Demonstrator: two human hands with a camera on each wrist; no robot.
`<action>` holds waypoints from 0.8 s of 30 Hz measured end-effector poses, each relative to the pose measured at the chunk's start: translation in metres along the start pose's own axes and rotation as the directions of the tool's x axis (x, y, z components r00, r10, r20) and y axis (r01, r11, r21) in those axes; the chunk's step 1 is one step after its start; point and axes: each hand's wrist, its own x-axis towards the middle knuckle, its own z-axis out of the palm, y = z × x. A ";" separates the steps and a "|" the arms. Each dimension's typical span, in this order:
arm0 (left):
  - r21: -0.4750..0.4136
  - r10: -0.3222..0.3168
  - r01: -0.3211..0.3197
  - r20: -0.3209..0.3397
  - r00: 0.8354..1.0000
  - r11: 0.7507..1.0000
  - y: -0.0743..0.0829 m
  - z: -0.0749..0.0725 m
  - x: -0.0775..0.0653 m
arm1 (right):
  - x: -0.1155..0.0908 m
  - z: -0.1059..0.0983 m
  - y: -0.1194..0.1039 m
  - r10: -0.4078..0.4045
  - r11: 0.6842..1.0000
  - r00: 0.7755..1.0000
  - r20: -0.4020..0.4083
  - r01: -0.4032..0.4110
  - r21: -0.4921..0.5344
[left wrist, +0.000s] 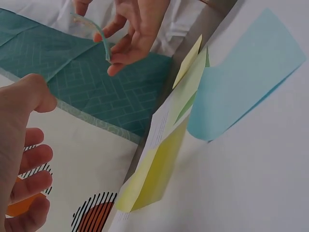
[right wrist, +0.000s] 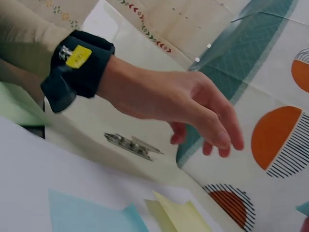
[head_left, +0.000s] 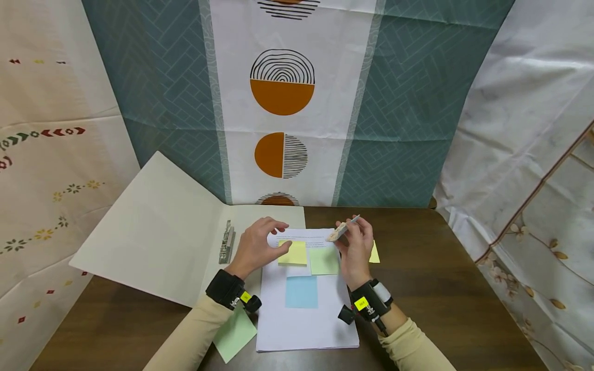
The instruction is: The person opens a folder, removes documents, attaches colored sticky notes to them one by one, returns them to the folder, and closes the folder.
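My right hand (head_left: 356, 252) pinches a small thin strip (head_left: 337, 232), pale blue along its edge with a speckled cream face. In the left wrist view it looks bent into a curve. Fingers apart and holding nothing, my left hand (head_left: 257, 245) hovers over the left edge of a stack of white paper (head_left: 306, 330). On the top sheet are a yellow sticky note (head_left: 293, 253), a green sticky note (head_left: 324, 262) and a blue sticky note (head_left: 301, 292). The lower ends of the yellow and blue notes lift off the sheet in the left wrist view.
An open white binder (head_left: 153, 232) lies at the left, its cover tilted up and its metal clip (head_left: 226, 242) beside my left hand. A pale green paper (head_left: 235, 334) sits under my left forearm. Another yellow note (head_left: 374, 253) shows behind my right hand. Patterned cloths hang around the brown table (head_left: 445, 309).
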 end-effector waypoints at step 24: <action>-0.089 0.130 -0.134 -0.048 0.990 0.987 0.017 0.013 0.011 | -0.023 0.031 0.017 0.023 0.999 0.999 -0.031 -0.022 0.031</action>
